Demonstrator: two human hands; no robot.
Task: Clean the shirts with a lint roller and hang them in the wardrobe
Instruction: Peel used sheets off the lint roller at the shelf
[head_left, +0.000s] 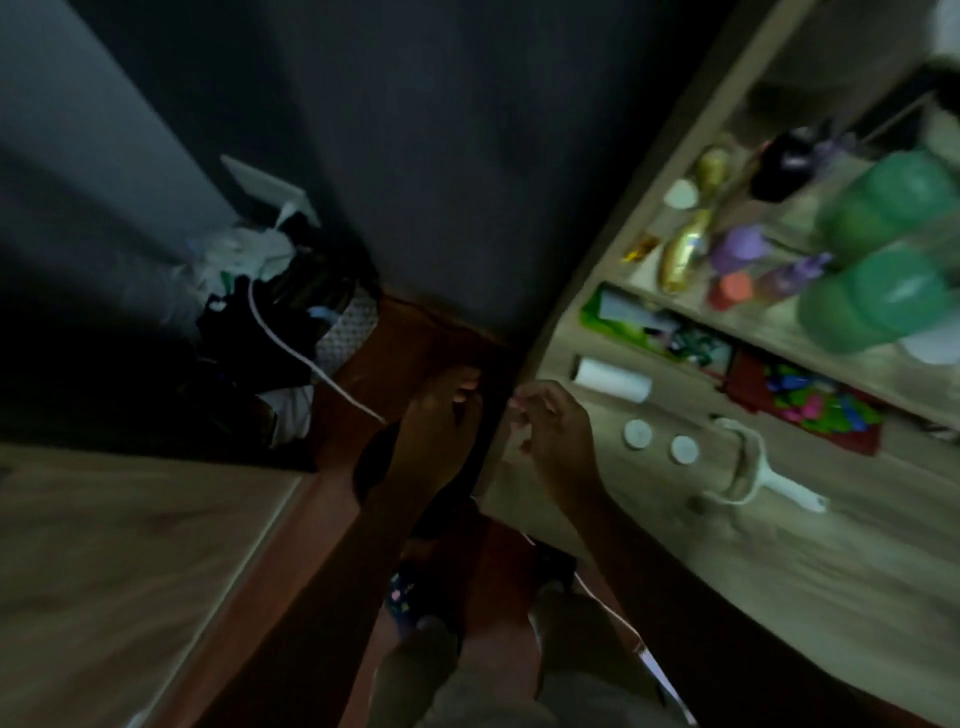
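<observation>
Fingers (524, 410) of right hand (558, 436) loosely curled, nothing seen in them. Left hand (439, 421) fingers bent; grip cannot be told in blur. Lint roller (748, 470) lies on counter (779, 561), right of both hands, untouched.

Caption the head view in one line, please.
Left hand and right hand hover close together beside the desk; the lint roller lies untouched near two white lids.

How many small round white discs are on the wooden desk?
2. Left disc and right disc lie side by side on the wooden desk near the white lint roller; blur may hide others.
</observation>
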